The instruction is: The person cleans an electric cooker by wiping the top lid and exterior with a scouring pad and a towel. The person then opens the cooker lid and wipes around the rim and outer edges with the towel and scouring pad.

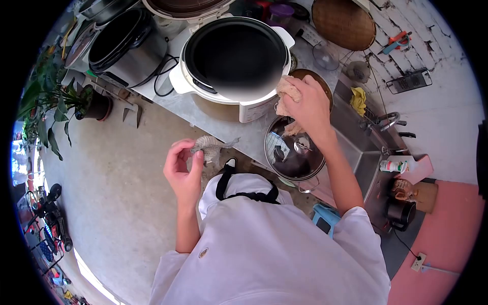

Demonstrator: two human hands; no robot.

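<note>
My left hand (184,165) is raised over the floor in front of the counter, its thumb and fingers closed on a grey, mesh-like scrubber (209,145) with a thin end trailing to the right. A crumpled beige cloth (287,93) is bunched in my right hand (311,104), at the right rim of a white electric cooker (179,81). The cooker's round black pan (234,56) faces up. Below my right hand, a pot with a glass lid (284,157) stands on the counter, and part of the cloth hangs over it.
The metal counter (203,119) runs up to a steel sink (363,157) on the right. A large silver cooker (145,61) stands at the left. Behind are a woven tray (343,23) and a yellow cloth (358,100). A potted plant (94,104) is on the floor.
</note>
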